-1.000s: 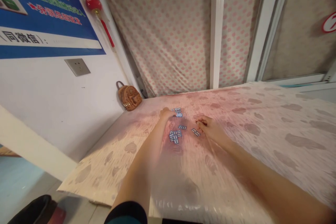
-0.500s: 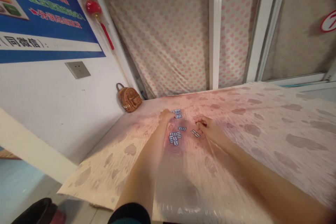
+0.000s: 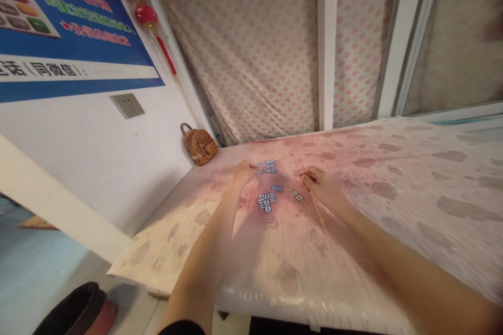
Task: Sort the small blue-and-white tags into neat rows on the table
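Both our hands are down at the covered table (image 3: 291, 251), small striped pieces (image 3: 277, 188) lying between them!
Our left hand (image 3: 242, 168) is at the far cluster (image 3: 271, 166), fingertips right by its left edge; whether it grips a piece, we cannot tell. Across from it, our right hand (image 3: 317, 183) has thumb and finger drawn together, but we cannot make out anything between them. Just beside it lies a slanted piece (image 3: 297, 196), and nearer us sits a jumbled pile (image 3: 266, 202).
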Available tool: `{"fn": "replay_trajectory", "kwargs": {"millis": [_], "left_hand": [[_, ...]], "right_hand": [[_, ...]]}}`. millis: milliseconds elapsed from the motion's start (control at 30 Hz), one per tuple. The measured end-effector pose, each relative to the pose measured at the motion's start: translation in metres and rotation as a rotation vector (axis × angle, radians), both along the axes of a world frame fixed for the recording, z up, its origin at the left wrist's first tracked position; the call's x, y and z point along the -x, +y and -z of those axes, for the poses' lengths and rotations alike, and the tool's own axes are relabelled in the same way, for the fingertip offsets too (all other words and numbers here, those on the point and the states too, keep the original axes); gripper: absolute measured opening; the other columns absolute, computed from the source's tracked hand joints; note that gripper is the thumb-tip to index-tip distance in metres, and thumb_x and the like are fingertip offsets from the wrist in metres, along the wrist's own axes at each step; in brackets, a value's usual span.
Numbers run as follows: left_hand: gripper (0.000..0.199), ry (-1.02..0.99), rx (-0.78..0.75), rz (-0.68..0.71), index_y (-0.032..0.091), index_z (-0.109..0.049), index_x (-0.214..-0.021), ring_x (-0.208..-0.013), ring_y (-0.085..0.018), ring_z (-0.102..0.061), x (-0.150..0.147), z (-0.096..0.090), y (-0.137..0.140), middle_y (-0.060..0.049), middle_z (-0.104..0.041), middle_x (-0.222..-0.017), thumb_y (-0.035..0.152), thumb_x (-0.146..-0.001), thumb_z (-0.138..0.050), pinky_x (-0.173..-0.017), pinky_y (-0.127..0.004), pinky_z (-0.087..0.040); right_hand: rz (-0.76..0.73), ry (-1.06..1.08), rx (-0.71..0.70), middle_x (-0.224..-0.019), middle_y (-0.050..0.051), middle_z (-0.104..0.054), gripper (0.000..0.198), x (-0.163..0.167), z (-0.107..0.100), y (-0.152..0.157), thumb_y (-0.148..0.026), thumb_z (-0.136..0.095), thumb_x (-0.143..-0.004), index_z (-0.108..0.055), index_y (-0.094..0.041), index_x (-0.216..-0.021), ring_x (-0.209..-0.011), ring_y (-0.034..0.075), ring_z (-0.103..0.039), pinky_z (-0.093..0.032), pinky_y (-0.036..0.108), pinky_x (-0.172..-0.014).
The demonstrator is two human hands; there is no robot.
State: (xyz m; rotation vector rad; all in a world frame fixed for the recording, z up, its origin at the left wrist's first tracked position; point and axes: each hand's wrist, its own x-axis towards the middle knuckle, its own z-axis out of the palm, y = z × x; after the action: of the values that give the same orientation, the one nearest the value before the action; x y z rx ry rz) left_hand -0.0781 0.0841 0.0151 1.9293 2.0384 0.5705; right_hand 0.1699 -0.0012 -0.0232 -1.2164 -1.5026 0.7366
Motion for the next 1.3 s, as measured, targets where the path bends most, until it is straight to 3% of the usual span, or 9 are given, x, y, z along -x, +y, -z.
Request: {"fn": "replay_trajectory", "kwargs": {"millis": [133, 200, 267, 533, 700, 1033, 1300], "left_hand": [[0.015, -0.238, 0.110, 0.273, 0.016, -0.071, -0.075, -0.079, -0.018, -0.065, 0.018, 0.010, -0.032, -0.003, -0.072, -0.078, 0.030, -0.072, -0.073, -0.068, -0.025, -0.046], [0.022, -0.363, 0.224, 0.426, 0.016, -0.070, -0.075, -0.075, -0.017, -0.063, 0.020, 0.019, -0.043, -0.002, -0.069, -0.073, 0.034, -0.066, -0.079, -0.066, -0.024, -0.045], [0.032, -0.414, 0.270, 0.495, 0.015, -0.070, -0.080, -0.072, -0.016, -0.061, 0.019, 0.027, -0.049, -0.001, -0.067, -0.073, 0.037, -0.060, -0.083, -0.064, -0.024, -0.043], [0.037, -0.292, 0.116, 0.450, 0.016, -0.068, -0.087, -0.074, -0.015, -0.057, 0.016, 0.039, -0.056, -0.001, -0.064, -0.082, 0.033, -0.058, -0.086, -0.064, -0.024, -0.040], [0.026, -0.299, 0.134, 0.498, 0.016, -0.068, -0.078, -0.071, -0.014, -0.056, 0.014, 0.040, -0.054, -0.001, -0.065, -0.076, 0.028, -0.061, -0.084, -0.064, -0.024, -0.039], [0.023, -0.402, 0.183, 0.504, 0.015, -0.064, -0.077, -0.064, -0.013, -0.057, 0.017, 0.038, -0.060, 0.000, -0.064, -0.070, 0.028, -0.065, -0.080, -0.058, -0.023, -0.039], [0.032, -0.658, 0.129, 0.435, 0.013, -0.065, -0.081, -0.067, -0.013, -0.060, 0.012, 0.037, -0.060, -0.004, -0.067, -0.078, 0.034, -0.065, -0.083, -0.061, -0.023, -0.043]], "right_hand": [[0.019, -0.037, -0.035, -0.069, 0.003, -0.067, 0.012, -0.002, -0.005, -0.004, -0.026, -0.049, -0.083, -0.060, -0.021, -0.083, -0.059, 0.016, -0.061, -0.046, 0.028, -0.059], [0.011, -0.048, -0.027, -0.071, 0.003, -0.067, 0.014, -0.002, -0.006, -0.006, -0.027, -0.050, -0.084, -0.062, -0.021, -0.087, -0.062, 0.016, -0.062, -0.047, 0.027, -0.060], [-0.001, -0.045, -0.009, -0.073, 0.004, -0.067, 0.017, -0.002, -0.005, -0.007, -0.028, -0.049, -0.085, -0.064, -0.020, -0.091, -0.064, 0.017, -0.063, -0.048, 0.027, -0.060], [0.004, -0.036, -0.014, -0.073, 0.003, -0.066, 0.021, -0.003, 0.012, 0.003, -0.031, -0.050, -0.086, -0.065, -0.020, -0.095, -0.061, 0.016, -0.060, -0.046, 0.027, -0.059], [-0.013, -0.060, -0.018, -0.072, 0.003, -0.065, 0.022, -0.005, 0.017, 0.006, -0.033, -0.049, -0.087, -0.065, -0.020, -0.095, -0.058, 0.015, -0.058, -0.046, 0.028, -0.058], [-0.005, -0.117, -0.034, -0.075, 0.004, -0.066, 0.020, -0.007, 0.016, 0.004, -0.034, -0.051, -0.087, -0.067, -0.022, -0.091, -0.064, 0.018, -0.060, -0.048, 0.031, -0.062], [0.007, -0.110, -0.027, -0.081, 0.005, -0.069, 0.020, -0.003, 0.011, 0.001, -0.033, -0.053, -0.085, -0.067, -0.023, -0.095, -0.067, 0.018, -0.063, -0.047, 0.030, -0.062]]}}
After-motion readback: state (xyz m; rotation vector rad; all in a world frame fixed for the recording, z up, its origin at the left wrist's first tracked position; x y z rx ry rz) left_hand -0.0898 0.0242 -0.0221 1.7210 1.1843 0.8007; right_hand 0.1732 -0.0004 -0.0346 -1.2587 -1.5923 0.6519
